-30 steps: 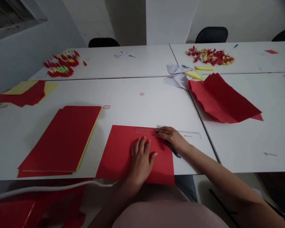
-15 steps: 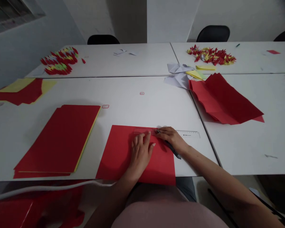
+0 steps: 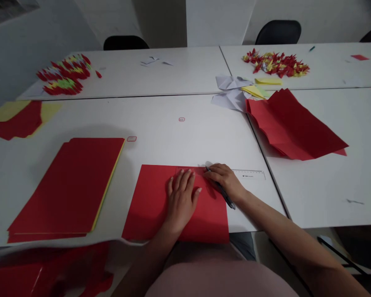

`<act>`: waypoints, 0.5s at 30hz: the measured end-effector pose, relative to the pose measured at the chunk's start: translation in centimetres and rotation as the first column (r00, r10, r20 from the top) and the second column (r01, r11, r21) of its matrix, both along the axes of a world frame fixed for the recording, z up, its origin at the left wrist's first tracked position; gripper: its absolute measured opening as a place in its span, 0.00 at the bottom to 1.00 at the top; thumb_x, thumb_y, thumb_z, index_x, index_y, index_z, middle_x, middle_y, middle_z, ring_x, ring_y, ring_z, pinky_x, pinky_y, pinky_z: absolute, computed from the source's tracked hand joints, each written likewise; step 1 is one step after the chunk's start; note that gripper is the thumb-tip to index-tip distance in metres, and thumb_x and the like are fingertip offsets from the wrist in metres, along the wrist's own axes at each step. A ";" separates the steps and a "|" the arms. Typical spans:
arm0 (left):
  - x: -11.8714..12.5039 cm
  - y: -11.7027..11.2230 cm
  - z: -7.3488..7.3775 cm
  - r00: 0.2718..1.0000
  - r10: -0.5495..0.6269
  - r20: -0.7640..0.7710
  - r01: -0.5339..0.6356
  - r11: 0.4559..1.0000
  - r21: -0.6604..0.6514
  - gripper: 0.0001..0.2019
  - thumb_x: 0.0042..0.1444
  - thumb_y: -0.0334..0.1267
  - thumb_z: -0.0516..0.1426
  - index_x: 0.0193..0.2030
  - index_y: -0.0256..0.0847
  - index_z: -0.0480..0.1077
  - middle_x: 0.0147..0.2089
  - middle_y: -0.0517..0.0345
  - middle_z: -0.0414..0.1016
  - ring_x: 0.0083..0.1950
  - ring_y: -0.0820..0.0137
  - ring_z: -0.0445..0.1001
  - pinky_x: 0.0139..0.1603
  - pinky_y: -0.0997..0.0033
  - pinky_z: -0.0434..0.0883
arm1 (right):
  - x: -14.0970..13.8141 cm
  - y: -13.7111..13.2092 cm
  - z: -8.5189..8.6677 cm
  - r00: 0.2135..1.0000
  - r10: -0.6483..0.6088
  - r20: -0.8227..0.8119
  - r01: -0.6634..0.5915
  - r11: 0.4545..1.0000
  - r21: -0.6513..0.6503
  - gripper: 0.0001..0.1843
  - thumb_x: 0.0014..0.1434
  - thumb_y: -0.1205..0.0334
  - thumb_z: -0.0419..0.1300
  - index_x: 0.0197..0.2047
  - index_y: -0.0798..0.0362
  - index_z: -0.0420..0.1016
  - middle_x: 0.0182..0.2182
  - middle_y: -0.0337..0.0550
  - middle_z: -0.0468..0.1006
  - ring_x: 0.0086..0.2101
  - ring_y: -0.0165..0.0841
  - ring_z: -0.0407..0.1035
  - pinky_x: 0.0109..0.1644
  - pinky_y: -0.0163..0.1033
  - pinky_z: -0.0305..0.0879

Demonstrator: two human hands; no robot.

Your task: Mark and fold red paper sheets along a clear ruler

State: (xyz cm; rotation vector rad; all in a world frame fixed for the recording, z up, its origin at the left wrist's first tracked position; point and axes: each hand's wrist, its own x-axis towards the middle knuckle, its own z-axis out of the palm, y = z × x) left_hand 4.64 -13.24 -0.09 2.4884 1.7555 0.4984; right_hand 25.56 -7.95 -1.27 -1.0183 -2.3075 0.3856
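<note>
A red paper sheet point(image 3: 151, 202) lies at the near edge of the white table point(image 3: 173, 136). A clear ruler point(image 3: 250, 174) lies across the sheet's top edge and sticks out to the right. My left hand point(image 3: 181, 197) rests flat on the sheet, fingers together, fingertips on the ruler. My right hand point(image 3: 224, 180) grips a dark pen point(image 3: 225, 197), its tip at the ruler's edge near the sheet's top.
A stack of red and yellow sheets point(image 3: 71, 185) lies to the left. Unfolded red paper point(image 3: 293, 128) lies to the right, with white and yellow scraps point(image 3: 235, 93) behind it. Piles of small folded pieces point(image 3: 64, 76) point(image 3: 275, 66) sit on the far tables. Black chairs stand behind.
My left hand slid forward up the red sheet until its fingertips reached the ruler. My right hand with the pen stayed in place. The camera tilted slightly.
</note>
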 end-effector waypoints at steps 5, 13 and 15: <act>0.0 0.0 0.2 1.000 -0.005 -0.001 0.005 1.000 -0.010 0.22 0.69 0.41 0.51 0.67 0.40 0.64 0.70 0.49 0.64 0.71 0.55 0.59 0.70 0.43 0.53 | 0.0 0.0 0.2 1.000 -0.012 0.024 0.012 1.000 -0.007 0.14 0.70 0.64 0.52 0.52 0.48 0.77 0.46 0.47 0.80 0.49 0.40 0.70 0.50 0.47 0.66; 0.0 0.0 0.1 1.000 -0.009 -0.007 0.009 1.000 -0.008 0.22 0.69 0.41 0.50 0.66 0.38 0.64 0.70 0.50 0.64 0.71 0.55 0.59 0.70 0.44 0.52 | 0.1 0.0 0.0 1.000 -0.030 0.007 0.030 0.999 -0.011 0.15 0.71 0.63 0.50 0.51 0.49 0.77 0.46 0.47 0.80 0.48 0.40 0.70 0.51 0.47 0.66; 0.1 0.0 0.1 1.000 -0.008 -0.010 0.007 1.000 -0.011 0.22 0.69 0.41 0.50 0.66 0.39 0.64 0.70 0.49 0.64 0.71 0.55 0.59 0.70 0.43 0.52 | 0.0 0.0 -0.1 1.000 -0.028 0.010 0.028 1.000 -0.002 0.15 0.71 0.63 0.50 0.51 0.49 0.77 0.45 0.48 0.80 0.48 0.40 0.70 0.51 0.48 0.66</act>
